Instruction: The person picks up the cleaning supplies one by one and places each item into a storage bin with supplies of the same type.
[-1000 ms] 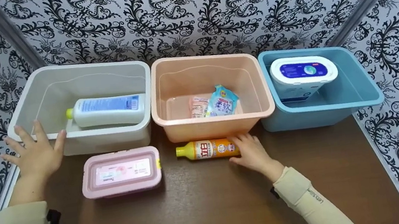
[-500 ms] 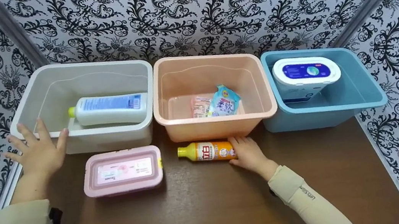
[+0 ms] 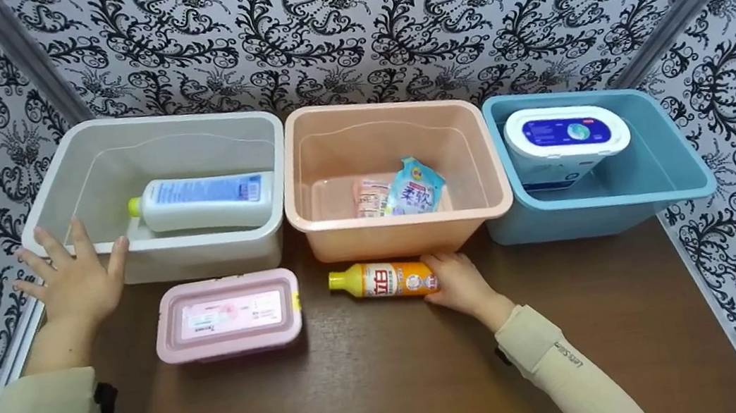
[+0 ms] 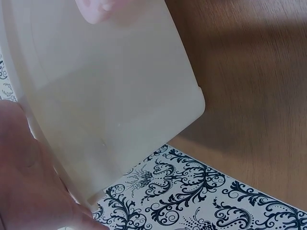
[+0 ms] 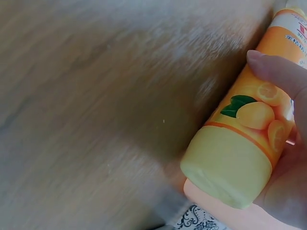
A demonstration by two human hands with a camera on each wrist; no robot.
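An orange dish soap bottle (image 3: 392,279) with a yellow cap lies on its side in front of the peach bin (image 3: 407,233). My right hand (image 3: 460,283) grips its base end. In the right wrist view the thumb presses along the fruit-printed label of the bottle (image 5: 254,112), and the fingers wrap its far side. With fingers spread, my left hand (image 3: 81,283) rests at the front left rim of the grey bin (image 3: 204,256). The left wrist view shows that hand (image 4: 33,177) against the bin's edge, partly out of frame.
A pink lidded box (image 3: 227,317) stands before the grey bin, which holds a white bottle (image 3: 207,203). Small packets (image 3: 415,187) lie in the peach bin. On the right, a blue bin (image 3: 597,219) contains a white tub (image 3: 565,134). Patterned walls (image 3: 344,25) surround the brown table (image 3: 364,392).
The bottle has rolled a little and its base end has tilted slightly toward me, while my right fingers have settled further round it. My left hand has stayed at the grey bin's rim.
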